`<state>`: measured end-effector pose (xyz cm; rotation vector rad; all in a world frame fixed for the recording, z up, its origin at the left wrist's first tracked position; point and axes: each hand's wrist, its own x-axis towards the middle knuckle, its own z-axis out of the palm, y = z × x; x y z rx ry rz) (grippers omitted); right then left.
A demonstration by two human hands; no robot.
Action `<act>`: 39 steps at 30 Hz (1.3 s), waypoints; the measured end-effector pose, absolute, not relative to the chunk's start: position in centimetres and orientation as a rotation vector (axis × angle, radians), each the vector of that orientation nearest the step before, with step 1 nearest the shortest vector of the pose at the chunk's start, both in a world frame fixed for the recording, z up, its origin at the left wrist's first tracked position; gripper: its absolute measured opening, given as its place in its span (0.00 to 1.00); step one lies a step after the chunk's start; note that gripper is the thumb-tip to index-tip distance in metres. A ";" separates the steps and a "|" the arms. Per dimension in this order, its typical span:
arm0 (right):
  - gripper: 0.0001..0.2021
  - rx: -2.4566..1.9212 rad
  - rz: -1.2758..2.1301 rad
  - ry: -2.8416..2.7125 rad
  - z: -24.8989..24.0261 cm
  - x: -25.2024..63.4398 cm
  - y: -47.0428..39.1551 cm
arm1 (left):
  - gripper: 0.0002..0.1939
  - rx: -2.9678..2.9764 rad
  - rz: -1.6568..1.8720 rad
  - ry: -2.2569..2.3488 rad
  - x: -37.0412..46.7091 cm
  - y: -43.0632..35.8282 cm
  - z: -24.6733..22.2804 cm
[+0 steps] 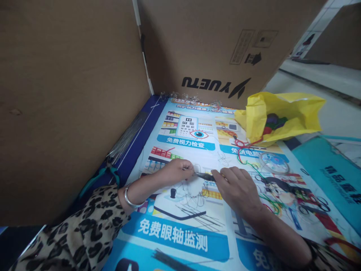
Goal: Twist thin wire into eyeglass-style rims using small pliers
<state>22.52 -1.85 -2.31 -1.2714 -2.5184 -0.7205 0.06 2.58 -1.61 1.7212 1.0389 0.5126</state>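
Note:
My right hand (238, 190) is wrapped round a pair of pliers (205, 176), whose dark jaws point left. Their tips reach my left hand (179, 170), which is closed in a pinch at the middle of the printed poster. What it pinches looks like a thin wire, though most of it is hidden by the fingers. Thin curled wire (199, 198) hangs or lies just below the two hands. Several straight wires (197, 216) are scattered on the poster closer to me.
Cardboard walls (76, 94) rise at the left and back. A yellow bag (299, 109) holding coloured yarn lies right, with red and green strands trailing out. Teal-handled pliers (113, 172) and a wire bundle (129, 137) lie left. A clear round container (273, 163) sits right.

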 end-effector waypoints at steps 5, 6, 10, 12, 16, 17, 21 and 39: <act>0.08 -1.326 -0.706 -2.479 -2.2 22.1 -2.1 | 0.07 1.680 0.504 0.993 0.0 2.7 -1.5; 0.08 -1.342 -0.701 -2.477 -2.2 22.0 -2.2 | 0.07 1.682 0.508 0.995 0.0 2.7 -1.6; 0.07 -1.398 -0.683 -2.479 -2.1 21.7 -2.5 | 0.08 1.725 0.541 0.989 0.1 2.7 -1.7; 0.08 -1.404 -0.680 -2.481 -2.2 21.7 -2.6 | 0.08 1.745 0.537 0.999 0.2 2.7 -1.8; 0.08 -1.347 -0.723 -2.492 -2.2 21.9 -2.6 | 0.09 1.756 0.507 1.017 0.2 2.6 -1.6; 0.09 -1.322 -0.733 -2.501 -2.1 21.9 -2.6 | 0.08 1.760 0.506 1.018 0.2 2.6 -1.5; 0.09 -1.244 -0.754 -2.530 -2.0 22.3 -2.5 | 0.08 1.787 0.483 1.033 0.2 2.5 -1.3; 0.04 -1.292 -0.580 -2.584 -0.8 22.7 -2.0 | 0.08 1.785 0.530 1.019 0.1 2.7 -1.6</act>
